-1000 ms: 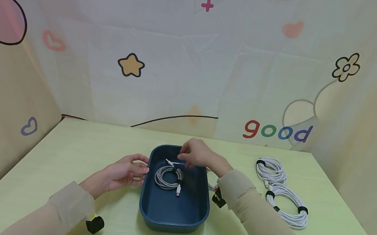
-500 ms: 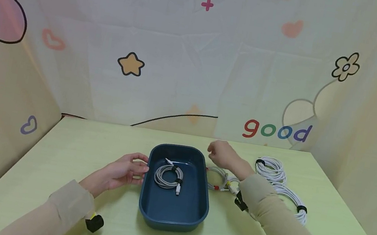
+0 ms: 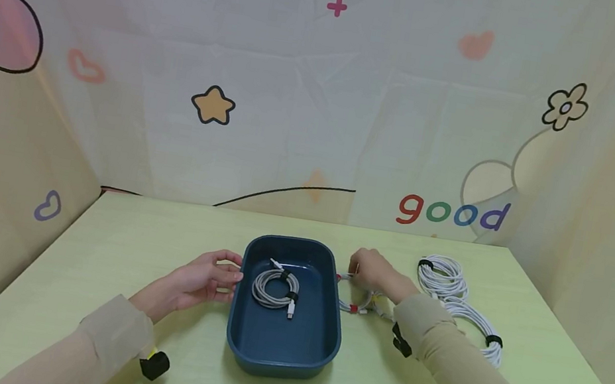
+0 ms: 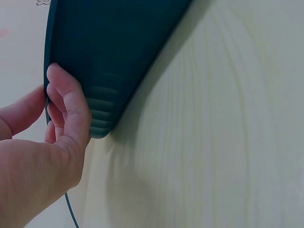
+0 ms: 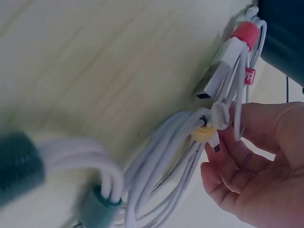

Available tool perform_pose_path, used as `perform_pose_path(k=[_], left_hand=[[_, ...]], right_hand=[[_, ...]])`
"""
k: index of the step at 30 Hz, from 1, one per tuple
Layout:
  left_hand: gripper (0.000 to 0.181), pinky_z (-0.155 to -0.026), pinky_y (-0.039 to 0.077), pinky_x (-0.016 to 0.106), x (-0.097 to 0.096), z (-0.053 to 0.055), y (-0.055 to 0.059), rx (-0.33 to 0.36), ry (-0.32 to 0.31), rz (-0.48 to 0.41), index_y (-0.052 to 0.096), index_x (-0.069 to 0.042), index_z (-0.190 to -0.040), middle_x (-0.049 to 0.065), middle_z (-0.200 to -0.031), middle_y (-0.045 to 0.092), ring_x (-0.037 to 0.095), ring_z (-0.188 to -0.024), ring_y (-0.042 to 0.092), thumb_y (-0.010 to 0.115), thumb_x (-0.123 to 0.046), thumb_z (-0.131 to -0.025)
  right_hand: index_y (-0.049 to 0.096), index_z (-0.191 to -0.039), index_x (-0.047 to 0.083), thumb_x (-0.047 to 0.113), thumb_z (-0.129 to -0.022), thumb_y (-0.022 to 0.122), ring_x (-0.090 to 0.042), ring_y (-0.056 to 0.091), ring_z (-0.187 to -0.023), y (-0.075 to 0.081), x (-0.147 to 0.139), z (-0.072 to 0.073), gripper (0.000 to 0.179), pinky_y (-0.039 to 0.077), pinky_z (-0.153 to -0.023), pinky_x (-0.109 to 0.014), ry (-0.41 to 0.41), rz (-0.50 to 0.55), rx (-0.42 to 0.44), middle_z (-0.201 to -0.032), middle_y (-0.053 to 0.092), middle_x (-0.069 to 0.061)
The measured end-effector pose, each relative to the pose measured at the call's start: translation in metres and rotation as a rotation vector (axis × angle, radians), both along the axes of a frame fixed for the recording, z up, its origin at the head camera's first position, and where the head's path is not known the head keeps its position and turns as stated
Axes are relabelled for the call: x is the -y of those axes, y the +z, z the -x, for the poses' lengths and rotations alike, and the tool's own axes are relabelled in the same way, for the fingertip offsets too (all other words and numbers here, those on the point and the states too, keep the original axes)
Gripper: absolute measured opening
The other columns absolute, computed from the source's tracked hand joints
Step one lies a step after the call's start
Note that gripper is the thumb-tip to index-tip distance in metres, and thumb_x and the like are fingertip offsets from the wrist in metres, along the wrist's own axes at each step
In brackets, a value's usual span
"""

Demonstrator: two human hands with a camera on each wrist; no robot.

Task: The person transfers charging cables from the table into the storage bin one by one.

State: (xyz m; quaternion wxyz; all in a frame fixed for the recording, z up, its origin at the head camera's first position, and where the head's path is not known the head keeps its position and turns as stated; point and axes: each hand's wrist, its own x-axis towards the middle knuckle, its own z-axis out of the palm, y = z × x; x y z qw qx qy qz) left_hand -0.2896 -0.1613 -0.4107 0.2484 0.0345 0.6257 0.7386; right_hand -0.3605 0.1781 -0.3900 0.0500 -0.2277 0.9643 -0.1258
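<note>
The left hand point(image 3: 203, 279) is pinching the rim of the dark blue bin point(image 3: 285, 368), its thumb meeting the edge and its curved fingers lying against the outer left wall. The right hand point(image 3: 370, 270) is holding its fingers curled downward at the red-banded cable point(image 5: 241, 71); thumb and fingertips are sitting right at the strands, but whether they are actually gripping them I cannot tell. That cable is lying on the table point(image 3: 124, 243), just beside the bin's right wall. Being thin, it is probably offering little weight and a springy softness, so a grip on one strand is likely to be letting the loop sag and twist. The red band point(image 5: 246, 33), where strands are gathering into a firmer bundle, is looking like the surest hold; the hard metal plug point(image 5: 212, 80) is better being spared, since bending would be straining its neck. The yellow-banded cable point(image 5: 151, 161) is crowding close to the fingers, making a snag seem possible. Farther out, a grey coil point(image 3: 259, 290) is resting inside the bin, and two white coils point(image 3: 443, 277) are lying well to the right, the nearer partly hiding behind the sleeve point(image 3: 456, 357).
</note>
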Motion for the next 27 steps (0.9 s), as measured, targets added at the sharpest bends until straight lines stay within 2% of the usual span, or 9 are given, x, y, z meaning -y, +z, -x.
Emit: perform_pose_path(k=[5, 11, 15, 19, 27], left_hand=[[0.039, -0.069, 0.056, 0.027, -0.001, 0.0, 0.0, 0.004, -0.002, 0.0, 0.036, -0.003, -0.127, 0.0, -0.087, 0.058, 0.013, -0.071, 0.062, 0.056, -0.004, -0.094], [0.034, -0.069, 0.056, 0.028, 0.0, 0.0, 0.0, 0.002, -0.001, -0.002, 0.038, -0.004, -0.125, 0.0, -0.087, 0.058, 0.013, -0.071, 0.062, 0.055, -0.004, -0.095], [0.034, -0.07, 0.056, 0.028, 0.0, 0.0, 0.001, 0.0, -0.004, -0.002, 0.038, -0.004, -0.125, 0.0, -0.087, 0.059, 0.013, -0.071, 0.061, 0.054, -0.004, -0.095], [0.035, -0.07, 0.055, 0.028, 0.0, 0.0, 0.002, 0.004, 0.0, -0.001, 0.038, -0.004, -0.125, 0.0, -0.088, 0.058, 0.012, -0.071, 0.061, 0.055, -0.003, -0.095], [0.038, -0.07, 0.055, 0.027, 0.0, 0.0, 0.001, 0.0, -0.001, 0.009, 0.037, -0.003, -0.128, 0.001, -0.09, 0.058, 0.013, -0.071, 0.061, 0.055, -0.004, -0.095]], right_hand=[[0.071, -0.083, -0.002, -0.003, -0.079, 0.064, -0.021, 0.06, -0.073, 0.004, -0.003, -0.001, 0.008, 0.053, -0.065, -0.031, 0.005, 0.051, -0.009, -0.081, 0.069, -0.012], [0.069, -0.083, 0.0, 0.002, -0.079, 0.07, -0.017, 0.056, -0.068, 0.019, -0.007, -0.002, 0.005, 0.047, -0.061, -0.025, 0.011, 0.132, 0.053, -0.08, 0.068, -0.012], [0.069, -0.089, -0.001, 0.006, -0.082, 0.072, -0.015, 0.057, -0.059, 0.023, -0.014, 0.0, 0.01, 0.051, -0.056, -0.024, 0.015, 0.184, 0.137, -0.082, 0.071, -0.012], [0.07, -0.098, -0.003, 0.008, -0.085, 0.07, -0.014, 0.06, -0.057, 0.023, -0.021, 0.0, 0.016, 0.056, -0.059, -0.028, -0.006, 0.233, 0.222, -0.084, 0.071, -0.012], [0.07, -0.098, -0.006, 0.004, -0.087, 0.068, -0.011, 0.062, -0.057, 0.023, -0.031, -0.002, 0.016, 0.057, -0.06, -0.027, -0.057, 0.302, 0.263, -0.085, 0.071, -0.018]])
